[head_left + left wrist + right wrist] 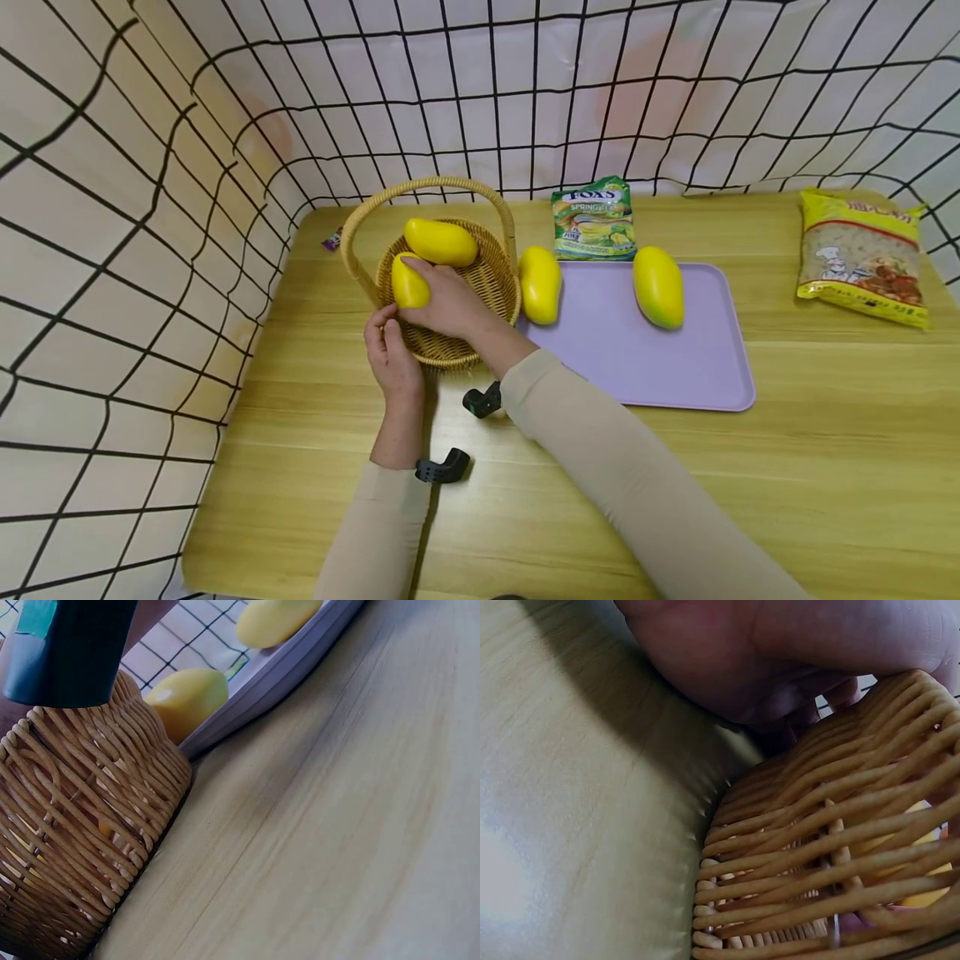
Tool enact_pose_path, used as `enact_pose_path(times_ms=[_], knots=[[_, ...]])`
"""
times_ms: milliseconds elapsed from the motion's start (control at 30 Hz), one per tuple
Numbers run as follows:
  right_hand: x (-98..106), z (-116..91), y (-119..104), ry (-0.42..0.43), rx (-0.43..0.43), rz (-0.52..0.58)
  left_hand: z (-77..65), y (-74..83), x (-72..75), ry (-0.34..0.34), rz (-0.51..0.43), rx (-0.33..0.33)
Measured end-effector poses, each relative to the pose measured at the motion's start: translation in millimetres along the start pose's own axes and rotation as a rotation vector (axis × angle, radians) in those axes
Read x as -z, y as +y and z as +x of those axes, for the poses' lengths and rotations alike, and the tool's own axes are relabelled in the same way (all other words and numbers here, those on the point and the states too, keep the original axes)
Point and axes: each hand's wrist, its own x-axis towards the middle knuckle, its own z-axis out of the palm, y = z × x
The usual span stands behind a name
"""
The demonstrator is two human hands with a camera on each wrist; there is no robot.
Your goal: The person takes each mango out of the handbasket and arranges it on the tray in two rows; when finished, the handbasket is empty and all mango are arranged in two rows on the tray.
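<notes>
A wicker basket [446, 362] with an arched handle stands on the table. My right hand [450, 304] reaches over its near rim and holds a yellow mango [411, 283] at the left inside. Behind it, another mango [442, 242] lies in the basket. My left hand [393, 358] grips the basket's left rim, its thumb along the edge; in the right wrist view this hand [780, 652] shows close against the woven side. In the left wrist view, the basket wall [82, 802] and the right wrist's dark camera [67, 652] hide the right hand's fingers.
Right of the basket lies a purple tray [637, 367]. One mango [540, 285] is at its left edge, another mango [658, 287] near its back. A green candy bag [594, 221] lies behind the tray, a yellow food bag [862, 258] far right. Grid-patterned cloth [480, 92] borders the table.
</notes>
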Motion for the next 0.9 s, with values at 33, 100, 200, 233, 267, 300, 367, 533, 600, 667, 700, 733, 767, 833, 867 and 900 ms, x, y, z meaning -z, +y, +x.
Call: enact_pose_path(times_ms=[33,100,200,233,267,300,367,533,600,667,700,733,767,833,867,900], knots=[[-0.1,-0.1,0.2,0.001,-0.001,0.001,0.0,0.1,0.0,-0.003,-0.002,0.000],[-0.5,-0.1,0.6,0.004,-0.007,0.001,0.3,0.1,-0.1,-0.006,-0.002,0.001],[-1.0,0.0,1.6,0.008,-0.008,0.003,0.3,0.8,-0.3,-0.009,-0.011,0.002],[-1.2,0.1,1.9,0.010,-0.009,0.007,0.3,1.2,-0.4,-0.008,-0.012,0.002],[-1.2,0.0,2.0,0.010,-0.009,0.008,0.2,1.8,-0.5,-0.007,-0.016,0.003],[-1.3,0.0,2.1,0.010,-0.009,0.010,0.1,2.3,-0.6,-0.005,-0.016,0.005],[-1.3,-0.2,2.0,0.008,-0.007,0.011,-0.4,3.3,-0.6,-0.003,-0.019,0.010],[-1.5,-0.2,2.1,0.003,-0.006,0.010,-0.4,2.2,-0.2,-0.001,-0.016,0.015],[-1.8,0.0,2.5,0.002,-0.002,0.008,-0.1,1.2,-0.2,0.001,-0.017,0.013],[-2.1,0.2,2.9,0.004,0.000,0.005,-0.1,0.8,-0.6,0.002,-0.015,0.011],[-2.2,0.2,3.2,0.005,0.001,0.004,-0.2,0.9,-0.8,0.002,-0.016,0.011],[-2.4,0.3,3.5,0.006,0.001,0.002,-0.3,0.7,-0.7,0.002,-0.013,0.012],[-2.5,0.2,3.6,0.006,0.002,-0.001,-0.2,0.6,-0.7,0.002,-0.013,0.012],[-2.7,0.2,4.0,0.010,0.004,0.000,-0.1,0.3,-0.5,-0.004,-0.011,0.012],[-2.8,0.2,4.0,0.011,0.005,0.001,0.1,0.1,-0.3,-0.006,-0.009,0.012],[-3.0,0.3,4.2,0.012,0.008,0.001,0.1,-0.3,-0.1,-0.007,-0.010,0.015]])
